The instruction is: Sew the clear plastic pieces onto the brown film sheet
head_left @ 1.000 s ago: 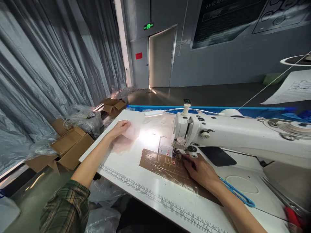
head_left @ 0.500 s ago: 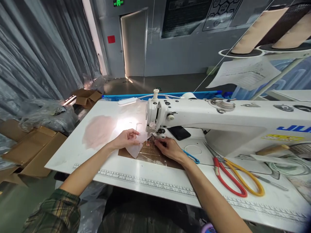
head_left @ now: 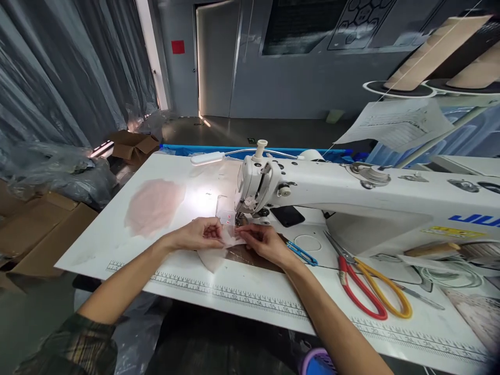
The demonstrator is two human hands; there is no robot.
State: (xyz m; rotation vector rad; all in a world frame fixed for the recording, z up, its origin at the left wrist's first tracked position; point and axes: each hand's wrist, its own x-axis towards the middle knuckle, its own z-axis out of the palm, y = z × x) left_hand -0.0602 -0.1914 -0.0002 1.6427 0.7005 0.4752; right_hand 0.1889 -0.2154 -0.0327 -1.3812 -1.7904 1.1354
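Note:
My left hand (head_left: 199,233) pinches a small piece of sheer whitish fabric (head_left: 213,260) just in front of the sewing machine (head_left: 255,179). Part of that fabric hangs down below my left fingers. On the other side, my right hand (head_left: 265,242) has its thumb and fingers closed on the fabric's right edge, close to the presser foot (head_left: 239,219). Under my right hand lies a shiny brown sheet (head_left: 250,258), partly covered by the hand and the fabric. My fingers hide how the fabric sits at the needle.
A pale pink fabric pile (head_left: 154,207) lies at the table's left. Blue thread snips (head_left: 302,253), red-and-yellow-handled scissors (head_left: 363,286) and a black phone (head_left: 288,215) are at right. A printed ruler (head_left: 219,292) runs along the front edge. A cardboard box (head_left: 42,234) stands on the left.
My hands have drawn together at the fabric in front of the presser foot. The fabric has turned and covers more of the brown sheet. The camera view has shifted slightly.

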